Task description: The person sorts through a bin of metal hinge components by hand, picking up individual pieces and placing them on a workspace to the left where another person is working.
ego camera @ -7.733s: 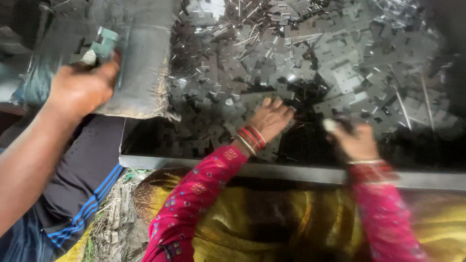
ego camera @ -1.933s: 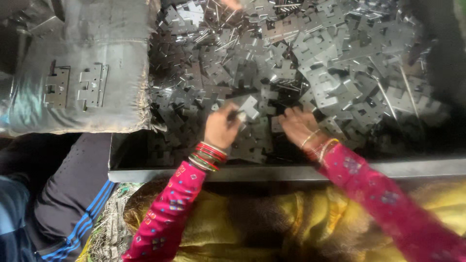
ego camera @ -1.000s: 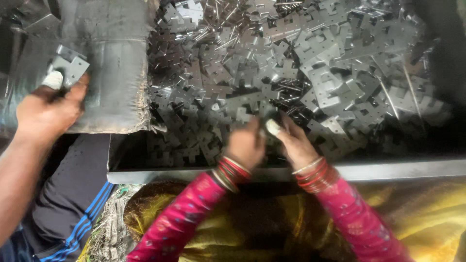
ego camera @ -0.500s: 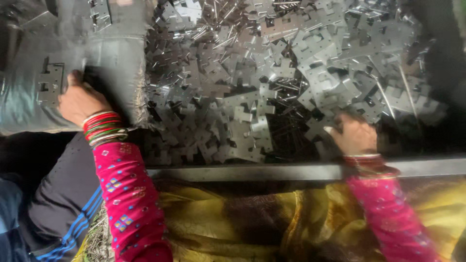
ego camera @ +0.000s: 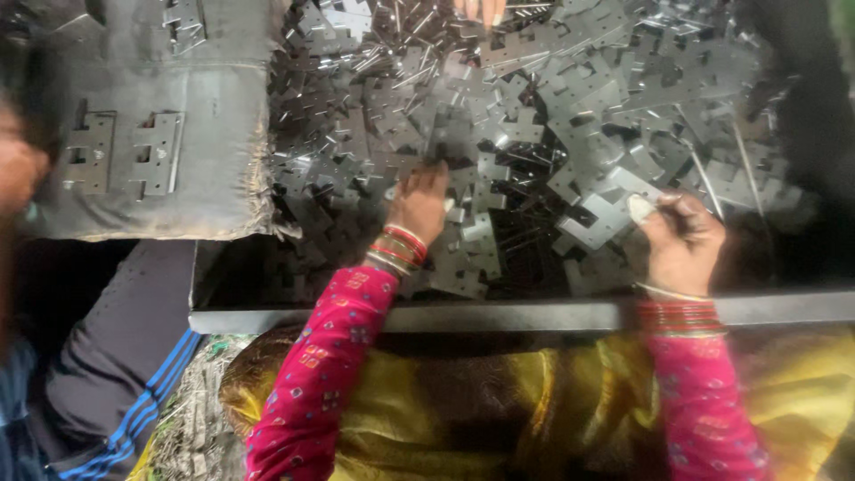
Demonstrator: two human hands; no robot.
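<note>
My left hand (ego camera: 419,203), in a pink sleeve with red bangles, rests fingers apart on a heap of flat grey metal hinge plates (ego camera: 534,116) and holds nothing. My right hand (ego camera: 681,242) is curled at the heap's right side. Its thumb and fingers pinch the corner of one hinge plate (ego camera: 606,214), and the thumb tip looks wrapped in white. Thin metal pins (ego camera: 712,183) lie mixed among the plates.
A grey padded cloth (ego camera: 214,107) at the left carries two assembled hinges (ego camera: 156,153). A metal rail (ego camera: 499,313) edges the heap on my side. Another person's blurred hand (ego camera: 18,169) and striped trouser leg (ego camera: 134,356) are at far left. Someone's fingertips (ego camera: 481,9) show at the top.
My left hand has come back from the grey cloth on the left to the middle of the plate heap. My right hand stayed at the right side and closed on a plate.
</note>
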